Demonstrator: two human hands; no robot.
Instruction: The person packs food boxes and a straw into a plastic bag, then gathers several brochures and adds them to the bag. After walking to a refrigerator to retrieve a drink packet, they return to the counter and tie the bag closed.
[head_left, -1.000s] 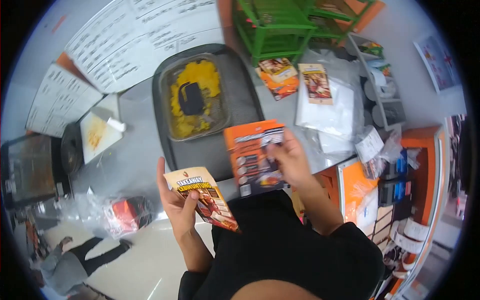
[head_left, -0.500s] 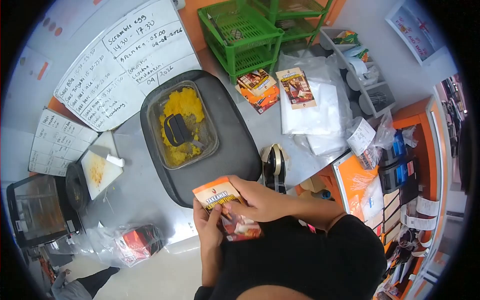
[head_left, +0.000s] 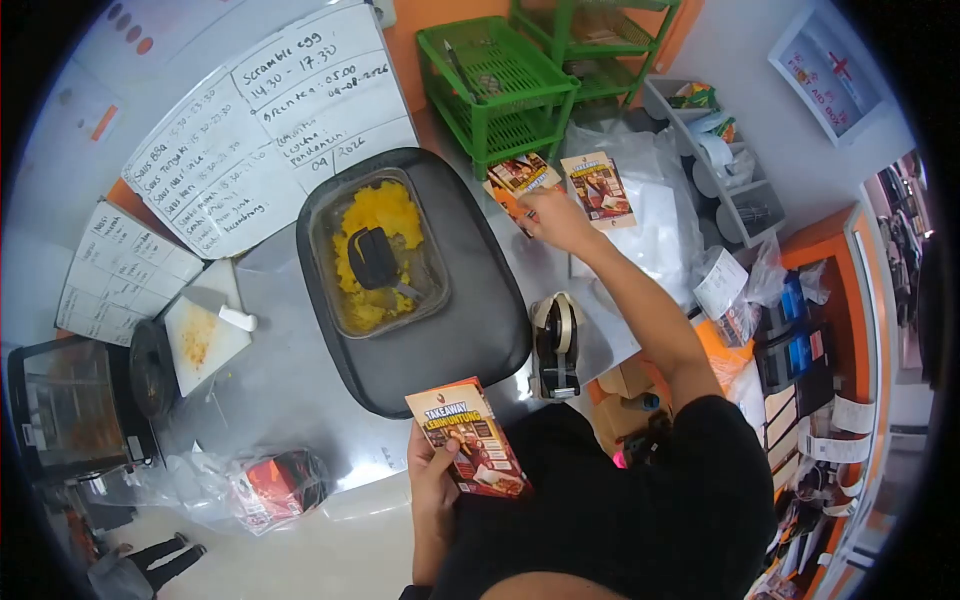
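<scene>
My left hand holds a small stack of takeaway leaflets near my body, with the thumb on top. My right hand is stretched out to the orange and yellow leaflets below the green rack, its fingers closed at their edge; what it grips is too small to tell. Another takeaway leaflet lies just right of that hand, on white plastic bags. A clear tub of yellow food with a black-handled utensil rests on a dark tray lid.
A black tape dispenser stands right of the tray. Green racks and a grey organiser are at the back. At left are a knife on a cutting board and a plastic-wrapped red package. Another person stands beyond the counter.
My right hand has left the leaflets held by my left hand and reached forward to those below the green rack. The view has shifted slightly.
</scene>
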